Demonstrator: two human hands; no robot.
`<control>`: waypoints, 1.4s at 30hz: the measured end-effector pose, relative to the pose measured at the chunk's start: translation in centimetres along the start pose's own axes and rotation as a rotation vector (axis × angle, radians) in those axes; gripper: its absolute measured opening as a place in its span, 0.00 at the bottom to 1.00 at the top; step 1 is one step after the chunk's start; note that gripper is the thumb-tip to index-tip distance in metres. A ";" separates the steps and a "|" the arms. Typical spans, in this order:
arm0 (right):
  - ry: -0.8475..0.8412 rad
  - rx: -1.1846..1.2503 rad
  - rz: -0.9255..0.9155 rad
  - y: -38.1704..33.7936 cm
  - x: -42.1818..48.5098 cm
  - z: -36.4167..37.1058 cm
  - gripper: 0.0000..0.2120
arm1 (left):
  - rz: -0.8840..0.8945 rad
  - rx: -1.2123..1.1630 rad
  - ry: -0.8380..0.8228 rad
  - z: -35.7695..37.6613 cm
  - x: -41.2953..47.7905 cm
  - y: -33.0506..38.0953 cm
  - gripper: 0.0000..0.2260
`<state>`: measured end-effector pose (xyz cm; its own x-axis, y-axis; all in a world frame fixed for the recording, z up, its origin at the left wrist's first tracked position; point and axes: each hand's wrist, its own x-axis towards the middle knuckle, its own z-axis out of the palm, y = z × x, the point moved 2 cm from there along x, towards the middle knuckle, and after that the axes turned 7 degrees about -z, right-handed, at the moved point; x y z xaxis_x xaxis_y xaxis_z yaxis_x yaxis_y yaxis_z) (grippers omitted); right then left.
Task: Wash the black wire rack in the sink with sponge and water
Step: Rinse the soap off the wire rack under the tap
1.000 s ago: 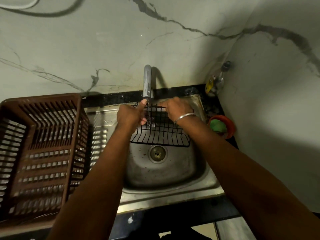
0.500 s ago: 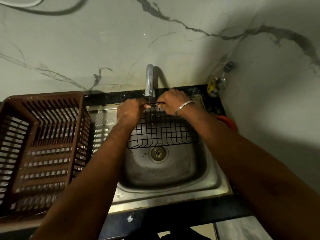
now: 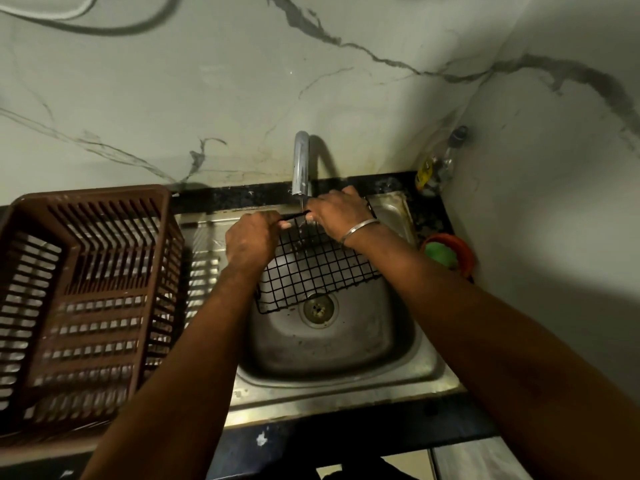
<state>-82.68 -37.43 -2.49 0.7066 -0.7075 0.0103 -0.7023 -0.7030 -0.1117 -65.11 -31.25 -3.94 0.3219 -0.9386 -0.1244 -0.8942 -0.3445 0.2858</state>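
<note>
Nearest, the sink's front rim (image 3: 346, 393) bounds a steel basin whose drain (image 3: 318, 306) lies uncovered. Above the drain the black wire rack (image 3: 322, 268) is held inside the basin, tilted. Its lower edge sits close to the basin floor and its upper edge is raised under the tap (image 3: 300, 161), presumably so that the thin stream at the spout runs down the grid. The left hand (image 3: 251, 239) has its fingers curled round the upper wire at the left. The right hand (image 3: 337, 213) grasps the same edge farther back, fingers clenched over it. Two grips on one edge steady the rack and let it pivot. Neither hand carries the green sponge (image 3: 438, 254), which sits in an orange bowl (image 3: 462, 247) right of the sink, well apart from the rack, so the step in hand is judged to be rinsing, not scrubbing. Room for turning is limited: the basin walls flank the rack closely, a brown crate (image 3: 90, 199) stands to the left, the spout hangs just above, and a bottle (image 3: 436, 171) occupies the far corner.
</note>
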 end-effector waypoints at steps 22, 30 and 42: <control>-0.229 -0.078 0.020 0.2 -0.5 -2.1 0.10 | 0.082 -0.137 -0.166 1.7 -1.5 -2.8 0.14; -0.073 0.443 0.245 0.4 0.2 -3.7 0.12 | 0.029 -0.170 -0.100 1.7 -0.5 -0.9 0.14; -0.014 0.298 0.295 -1.9 0.5 -1.7 0.15 | -0.066 -0.399 -0.160 3.4 -2.0 -2.3 0.11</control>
<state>-81.14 -36.54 -0.59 0.4813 -0.8730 -0.0784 -0.8207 -0.4174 -0.3902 -64.76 -28.48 -7.59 0.2940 -0.9104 -0.2910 -0.6732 -0.4134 0.6131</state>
